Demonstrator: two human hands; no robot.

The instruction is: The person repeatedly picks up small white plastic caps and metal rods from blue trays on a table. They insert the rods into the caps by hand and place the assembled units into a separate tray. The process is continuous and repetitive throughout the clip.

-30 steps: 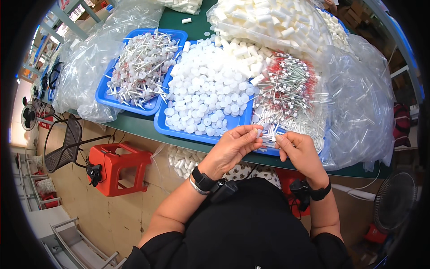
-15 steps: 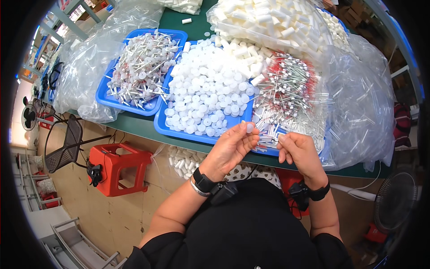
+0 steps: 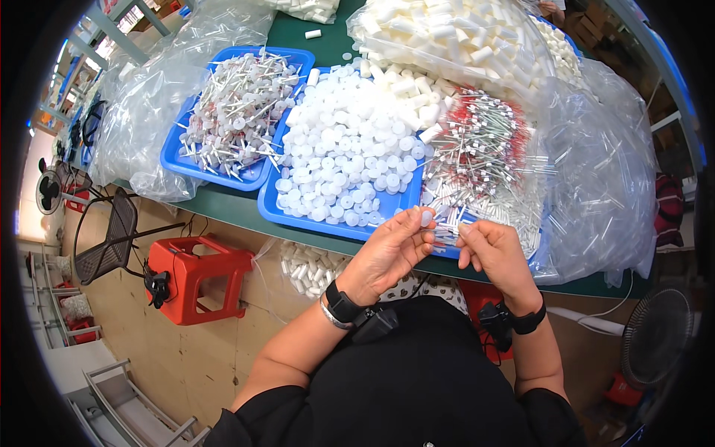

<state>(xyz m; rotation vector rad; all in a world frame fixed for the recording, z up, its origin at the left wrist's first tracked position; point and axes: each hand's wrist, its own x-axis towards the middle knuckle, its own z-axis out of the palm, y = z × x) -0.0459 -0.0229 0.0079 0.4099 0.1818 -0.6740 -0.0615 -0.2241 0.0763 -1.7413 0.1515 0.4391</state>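
Observation:
My left hand (image 3: 391,252) pinches a small translucent round plastic cap (image 3: 427,219) between thumb and forefinger, its other fingers loosely curled. Close by on the right, my right hand (image 3: 494,255) has thumb and forefinger pressed together on what looks like a thin white stick, hard to separate from the parts behind it. Both hands are over the table's front edge. Beyond the left hand, a blue tray (image 3: 316,226) holds a heap of similar caps. Past the right hand lies a pile of thin sticks with red and white ends (image 3: 480,141).
To the left, another blue tray (image 3: 173,165) holds sticks with caps on them. A large clear bag of white cylinders (image 3: 454,37) lies at the back. Crumpled plastic bags (image 3: 588,171) flank the trays. A red stool (image 3: 197,279) and a fan (image 3: 655,328) stand off the table.
My left hand has shifted slightly right, bringing the cap closer to my right hand. My right hand has barely moved.

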